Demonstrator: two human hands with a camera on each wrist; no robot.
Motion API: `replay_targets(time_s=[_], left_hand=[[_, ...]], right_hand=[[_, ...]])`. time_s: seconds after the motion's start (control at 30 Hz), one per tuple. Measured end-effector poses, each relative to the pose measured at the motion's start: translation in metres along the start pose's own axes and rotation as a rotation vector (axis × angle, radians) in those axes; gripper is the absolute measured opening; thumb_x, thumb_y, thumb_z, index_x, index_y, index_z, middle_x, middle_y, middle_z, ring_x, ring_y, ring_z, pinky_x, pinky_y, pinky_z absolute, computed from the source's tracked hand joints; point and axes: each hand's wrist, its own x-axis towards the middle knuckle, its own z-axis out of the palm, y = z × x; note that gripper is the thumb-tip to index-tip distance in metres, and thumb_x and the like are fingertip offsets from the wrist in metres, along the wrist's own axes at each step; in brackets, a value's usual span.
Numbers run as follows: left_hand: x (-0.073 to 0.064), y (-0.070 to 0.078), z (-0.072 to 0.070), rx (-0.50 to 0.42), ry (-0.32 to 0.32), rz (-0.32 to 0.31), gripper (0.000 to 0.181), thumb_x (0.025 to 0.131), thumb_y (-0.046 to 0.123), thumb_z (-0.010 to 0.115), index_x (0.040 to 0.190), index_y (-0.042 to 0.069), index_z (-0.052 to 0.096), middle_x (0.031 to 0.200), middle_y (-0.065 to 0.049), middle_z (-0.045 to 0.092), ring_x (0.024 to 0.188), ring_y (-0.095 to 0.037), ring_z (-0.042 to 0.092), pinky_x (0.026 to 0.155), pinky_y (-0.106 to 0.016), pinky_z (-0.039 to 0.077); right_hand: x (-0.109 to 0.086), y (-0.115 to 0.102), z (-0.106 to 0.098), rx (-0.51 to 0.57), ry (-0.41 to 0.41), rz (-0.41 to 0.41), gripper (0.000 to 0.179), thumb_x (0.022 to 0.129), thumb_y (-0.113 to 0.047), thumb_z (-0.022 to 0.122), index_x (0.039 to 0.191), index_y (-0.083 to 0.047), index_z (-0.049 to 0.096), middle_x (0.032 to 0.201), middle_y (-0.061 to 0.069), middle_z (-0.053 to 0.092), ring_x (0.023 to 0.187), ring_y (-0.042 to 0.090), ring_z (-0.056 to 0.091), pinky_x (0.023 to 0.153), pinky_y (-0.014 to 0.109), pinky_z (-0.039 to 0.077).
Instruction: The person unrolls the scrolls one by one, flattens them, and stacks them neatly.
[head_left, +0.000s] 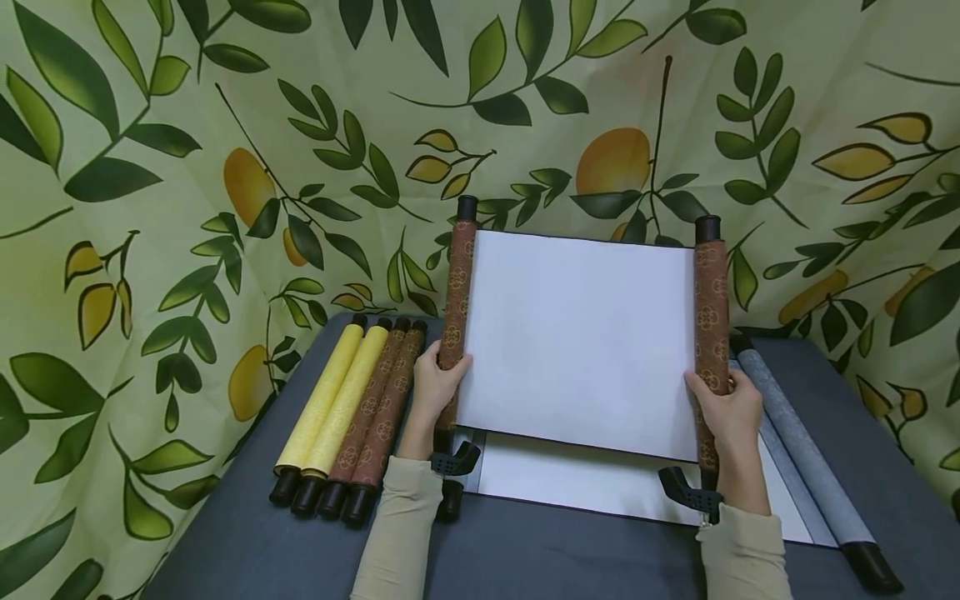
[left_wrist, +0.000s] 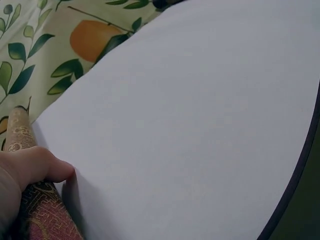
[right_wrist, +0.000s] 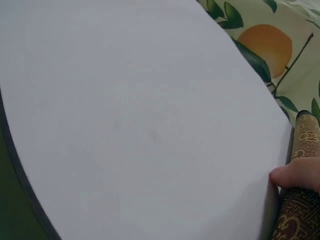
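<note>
Brown scroll (head_left: 581, 342), centre of frame: left hand (head_left: 437, 383) and right hand (head_left: 733, 412) grip opposite rollers (head_left: 711, 308), presumably keeping the white sheet (head_left: 577, 358) spread flat.

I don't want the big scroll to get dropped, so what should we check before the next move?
1. Left hand grips the left brown roll: ok.
2. Right hand grips the right brown roll: ok.
3. White sheet is spread open between the rolls: ok.
4. Four rolled scrolls lie side by side, apart from the held scroll: ok.
5. Grey scroll on the table is fully in view: not ok, the held sheet hides part of it.
6. Back of the held sheet is clean: cannot tell, it faces away.
</note>
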Motion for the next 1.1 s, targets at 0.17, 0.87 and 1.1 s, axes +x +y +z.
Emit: replay_targets(time_s=[0.17,0.87,1.1], left_hand=[[-0.001,-0.001,-0.004,-0.005,-0.015,-0.016,0.053,0.085,0.01,0.07,0.132,-0.006,0.051,0.117,-0.028,0.063,0.099,-0.038,0.065,0.081,-0.044,0.055],[-0.001,0.001,-0.007,-0.026,0.001,-0.082,0.045,0.092,0.008,0.057,0.132,-0.006,0.045,0.116,-0.028,0.061,0.099,-0.034,0.063,0.078,-0.035,0.053],[0.001,0.001,-0.007,-0.004,0.025,-0.104,0.047,0.088,0.017,0.068,0.127,-0.004,0.051,0.111,-0.025,0.063,0.094,-0.032,0.065,0.073,-0.033,0.054]], right_hand=[[0.004,0.003,0.001,-0.012,0.026,-0.045,0.058,0.089,-0.029,0.061,0.129,0.01,0.044,0.117,0.032,0.055,0.063,-0.002,0.041,0.048,0.015,0.035],[0.008,0.001,-0.012,-0.034,-0.14,-0.049,0.062,0.099,-0.039,0.041,0.14,0.007,0.034,0.126,0.03,0.048,0.091,0.026,0.052,0.063,0.029,0.04],[0.013,0.004,-0.011,-0.021,-0.075,-0.056,0.066,0.094,-0.039,0.052,0.138,0.007,0.036,0.12,0.027,0.051,0.074,0.007,0.047,0.054,0.02,0.039]])
